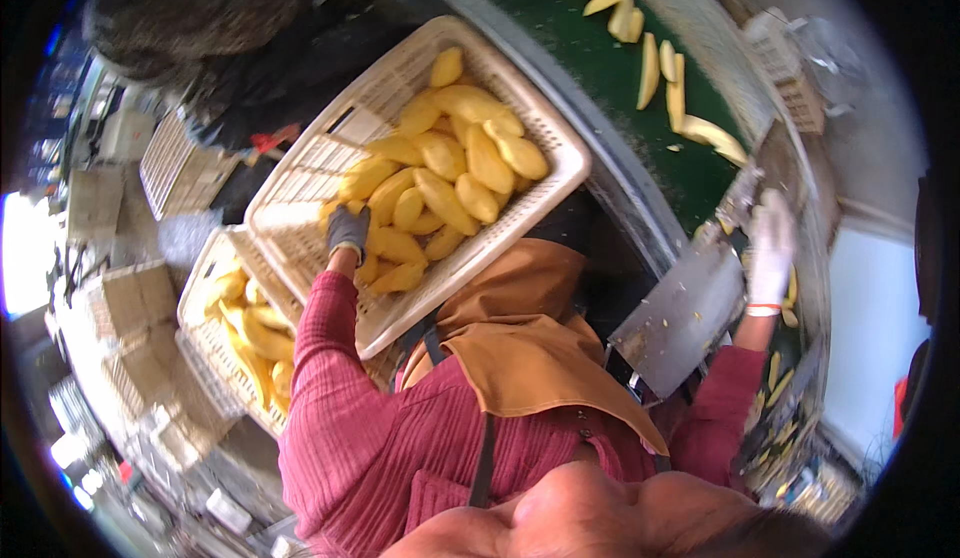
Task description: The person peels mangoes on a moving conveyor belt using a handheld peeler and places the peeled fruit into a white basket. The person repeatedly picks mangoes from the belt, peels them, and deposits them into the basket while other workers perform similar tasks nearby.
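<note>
My left hand [348,231], in a dark grey glove, reaches into a large pale plastic crate [555,175] of peeled yellow produce [442,194], probably sweet potatoes. Its fingers touch pieces near the crate's left side; whether they grip one is hidden. On the right, my right hand [771,239] wears a white glove with an orange cuff band. Blurred, it lies flat over a metal machine part beside a sloped steel plate [679,314]. Its palm side is out of sight. Yellow scraps stick to the plate.
Cut yellow pieces [651,70] lie on a green conveyor belt [525,3] with metal side rails. Another crate of produce [251,318] stands at my left. A co-worker [247,85] in dark clothes is close beyond the big crate. More crates [135,299] stand farther left.
</note>
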`<action>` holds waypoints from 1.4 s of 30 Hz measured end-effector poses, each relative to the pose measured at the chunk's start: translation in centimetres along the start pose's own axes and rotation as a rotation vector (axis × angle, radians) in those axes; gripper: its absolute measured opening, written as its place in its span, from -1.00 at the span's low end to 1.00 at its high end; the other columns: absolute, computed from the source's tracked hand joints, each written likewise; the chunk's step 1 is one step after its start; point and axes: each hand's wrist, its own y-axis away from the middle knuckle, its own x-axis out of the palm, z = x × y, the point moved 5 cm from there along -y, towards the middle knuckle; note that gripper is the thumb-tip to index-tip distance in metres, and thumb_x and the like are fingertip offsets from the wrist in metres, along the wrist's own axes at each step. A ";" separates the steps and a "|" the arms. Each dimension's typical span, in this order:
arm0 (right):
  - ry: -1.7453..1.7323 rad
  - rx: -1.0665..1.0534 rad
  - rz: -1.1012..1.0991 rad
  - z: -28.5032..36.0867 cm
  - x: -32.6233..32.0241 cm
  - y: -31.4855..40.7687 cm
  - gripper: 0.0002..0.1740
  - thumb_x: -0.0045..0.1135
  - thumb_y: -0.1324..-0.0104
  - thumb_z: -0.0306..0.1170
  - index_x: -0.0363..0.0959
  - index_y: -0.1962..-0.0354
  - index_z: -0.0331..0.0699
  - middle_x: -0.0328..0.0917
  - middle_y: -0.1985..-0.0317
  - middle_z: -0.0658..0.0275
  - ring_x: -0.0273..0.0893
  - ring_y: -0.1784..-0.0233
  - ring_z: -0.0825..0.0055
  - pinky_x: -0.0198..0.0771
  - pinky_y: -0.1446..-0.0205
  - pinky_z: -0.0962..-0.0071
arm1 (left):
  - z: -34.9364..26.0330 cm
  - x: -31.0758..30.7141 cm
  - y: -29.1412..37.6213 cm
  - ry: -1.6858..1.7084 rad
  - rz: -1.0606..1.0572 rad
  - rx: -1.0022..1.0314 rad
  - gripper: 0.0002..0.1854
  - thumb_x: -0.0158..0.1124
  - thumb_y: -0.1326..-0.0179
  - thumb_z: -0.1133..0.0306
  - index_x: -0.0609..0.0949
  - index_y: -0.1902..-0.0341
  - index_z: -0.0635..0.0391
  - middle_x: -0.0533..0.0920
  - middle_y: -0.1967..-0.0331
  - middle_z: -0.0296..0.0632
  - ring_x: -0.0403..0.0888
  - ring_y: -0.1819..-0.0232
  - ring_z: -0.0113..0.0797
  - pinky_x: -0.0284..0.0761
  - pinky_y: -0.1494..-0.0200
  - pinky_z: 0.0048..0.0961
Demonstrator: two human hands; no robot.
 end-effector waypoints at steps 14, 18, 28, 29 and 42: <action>-1.861 0.241 0.517 5.8 8.3 21.3 0.00 -0.18 -0.65 0.41 0.26 -0.64 -0.21 0.38 -0.61 -0.15 0.46 -0.58 -0.17 0.45 -0.59 -0.13 | -3.3 3.6 -0.7 0.448 0.075 0.156 0.17 0.70 -0.17 0.14 0.25 -0.77 0.21 0.52 -0.59 0.19 0.53 -0.55 0.11 0.41 -0.60 -0.17; -1.978 0.246 0.514 6.2 5.7 21.7 0.13 -0.25 -0.52 0.60 0.22 -0.67 -0.08 0.33 -0.63 -0.15 0.46 -0.56 -0.24 0.39 -0.61 -0.29 | -10.4 1.4 2.2 0.973 0.256 0.426 0.01 0.62 -0.34 0.42 0.24 -0.77 0.18 0.40 -0.64 -0.03 0.44 -0.52 -0.20 0.37 -0.58 -0.33; -1.797 0.466 0.491 5.2 10.3 23.0 0.11 -0.15 -0.55 0.55 0.19 -0.65 -0.15 0.37 -0.61 0.06 0.52 -0.48 0.04 0.54 -0.43 -0.15 | -35.4 -7.3 40.6 0.716 0.051 1.756 -0.24 0.57 -0.25 0.47 0.51 -0.54 0.07 0.55 -0.49 0.06 0.55 -0.47 0.10 0.44 -0.57 0.05; -1.926 0.449 0.331 4.7 10.3 22.0 0.02 -0.17 -0.62 0.48 0.29 -0.60 -0.18 0.50 -0.51 0.10 0.56 -0.45 0.13 0.53 -0.48 -0.05 | -36.8 -6.2 43.1 0.500 0.061 1.887 -0.34 0.59 -0.23 0.39 0.63 -0.44 0.03 0.62 -0.44 0.07 0.58 -0.45 0.18 0.50 -0.52 0.11; 0.530 -0.248 -0.404 2.6 0.2 17.4 -0.59 0.38 -0.31 -0.38 0.67 -0.11 -0.26 0.65 -0.31 0.06 0.59 -0.37 -0.07 0.45 -0.52 -0.05 | -67.0 13.3 30.7 1.101 1.292 0.483 -0.18 0.08 -0.57 -0.45 0.61 -0.48 0.03 0.71 -0.29 -0.14 0.67 -0.20 -0.19 0.55 -0.30 -0.15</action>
